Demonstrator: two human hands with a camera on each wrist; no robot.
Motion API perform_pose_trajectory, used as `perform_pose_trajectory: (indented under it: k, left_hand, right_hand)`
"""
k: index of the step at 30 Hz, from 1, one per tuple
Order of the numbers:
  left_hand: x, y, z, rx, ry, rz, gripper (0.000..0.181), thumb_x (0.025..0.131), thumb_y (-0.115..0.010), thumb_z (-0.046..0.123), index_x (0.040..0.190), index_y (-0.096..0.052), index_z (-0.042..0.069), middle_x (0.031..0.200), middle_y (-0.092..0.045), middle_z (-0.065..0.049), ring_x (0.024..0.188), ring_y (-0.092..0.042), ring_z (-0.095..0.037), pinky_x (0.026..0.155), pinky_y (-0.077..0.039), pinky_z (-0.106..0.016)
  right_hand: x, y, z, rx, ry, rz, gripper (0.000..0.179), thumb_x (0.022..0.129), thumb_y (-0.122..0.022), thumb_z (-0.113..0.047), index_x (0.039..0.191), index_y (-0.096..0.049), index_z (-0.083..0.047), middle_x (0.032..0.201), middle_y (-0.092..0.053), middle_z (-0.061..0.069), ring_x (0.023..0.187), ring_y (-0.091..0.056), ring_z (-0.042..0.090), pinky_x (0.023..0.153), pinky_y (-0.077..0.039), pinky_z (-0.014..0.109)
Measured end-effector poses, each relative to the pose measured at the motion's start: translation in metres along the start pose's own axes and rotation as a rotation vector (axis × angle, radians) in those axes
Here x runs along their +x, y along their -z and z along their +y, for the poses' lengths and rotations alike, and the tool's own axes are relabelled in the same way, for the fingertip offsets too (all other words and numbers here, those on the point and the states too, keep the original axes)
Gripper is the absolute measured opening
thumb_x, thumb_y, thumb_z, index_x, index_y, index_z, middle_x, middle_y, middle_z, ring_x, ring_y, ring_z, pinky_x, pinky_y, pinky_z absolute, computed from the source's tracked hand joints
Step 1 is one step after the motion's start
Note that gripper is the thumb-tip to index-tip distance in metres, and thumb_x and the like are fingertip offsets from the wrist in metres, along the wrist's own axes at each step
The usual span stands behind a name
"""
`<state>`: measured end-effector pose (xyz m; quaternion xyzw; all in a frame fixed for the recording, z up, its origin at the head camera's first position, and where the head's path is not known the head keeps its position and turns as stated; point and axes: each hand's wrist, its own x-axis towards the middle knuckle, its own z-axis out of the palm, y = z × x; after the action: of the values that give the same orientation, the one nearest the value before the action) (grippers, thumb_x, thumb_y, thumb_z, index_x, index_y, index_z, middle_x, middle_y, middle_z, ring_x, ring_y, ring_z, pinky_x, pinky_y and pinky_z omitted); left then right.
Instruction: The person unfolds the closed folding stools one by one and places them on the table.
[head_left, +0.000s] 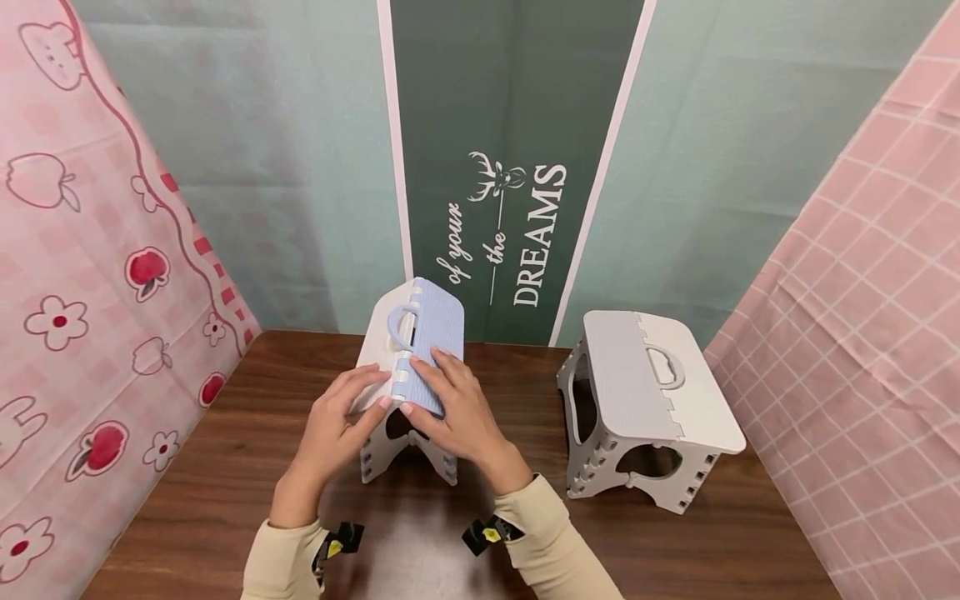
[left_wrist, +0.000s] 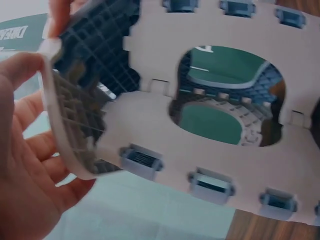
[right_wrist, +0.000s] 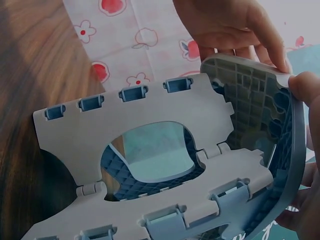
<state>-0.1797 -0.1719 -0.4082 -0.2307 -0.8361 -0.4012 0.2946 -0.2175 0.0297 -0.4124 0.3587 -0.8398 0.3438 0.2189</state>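
A white and light-blue folding step stool [head_left: 438, 321] stands on its spread legs, its two top panels meeting at a raised hinge line and sloping to either side. My left hand [head_left: 333, 421] rests on the white panel, the thumb by the near end of the hinge. On the blue panel lies my right hand [head_left: 457, 408], fingers spread along it and thumb close to the other thumb. The left wrist view shows the ribbed underside of the white panel [left_wrist: 75, 130], with fingers against its outer face. In the right wrist view the blue panel [right_wrist: 295, 150] is partly covered by the right hand.
A second folding stool [head_left: 630, 375], grey and white, stands upright with a flat top at the right. Both are on a dark wooden table [head_left: 225, 467]. Patterned pink cloths hang on both sides, and a green cloth [head_left: 510, 83] with lettering hangs behind.
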Motion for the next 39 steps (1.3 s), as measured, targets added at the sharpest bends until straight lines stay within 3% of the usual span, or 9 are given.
perform_pose_trajectory:
  k: [11,29,39]
  left_hand:
    - [0.0016,0.0043,-0.0022,0.000,0.046,-0.067,0.032,0.083,-0.068,0.012,0.115,-0.064,0.012,0.121,-0.056,-0.009,0.110,-0.053,-0.024,0.083,-0.044,-0.051]
    - [-0.0020,0.0010,-0.0019,-0.005,0.074,-0.049,0.032,0.083,-0.068,0.013,0.114,-0.064,0.014,0.121,-0.056,-0.007,0.109,-0.053,-0.025,0.081,-0.045,-0.052]
    - [-0.0009,0.0024,-0.0008,0.065,0.036,-0.076,0.032,0.084,-0.068,0.017,0.115,-0.063,0.012,0.121,-0.055,-0.009,0.111,-0.051,-0.025,0.083,-0.044,-0.048]
  right_hand:
    - [-0.0002,-0.0024,-0.0010,-0.001,-0.021,0.039,0.049,0.089,-0.053,-0.039,0.130,-0.056,-0.013,0.137,-0.043,0.018,0.123,-0.041,0.034,0.093,-0.036,0.052]
    - [-0.0023,-0.0046,0.0004,-0.002,-0.025,0.049,0.049,0.088,-0.055,-0.039,0.129,-0.057,-0.014,0.137,-0.044,0.017,0.124,-0.040,0.033,0.094,-0.036,0.052]
    - [0.0024,0.0016,-0.0010,-0.019,-0.073,0.015,0.049,0.083,-0.059,-0.041,0.126,-0.060,-0.017,0.135,-0.046,0.013,0.120,-0.044,0.031,0.091,-0.038,0.051]
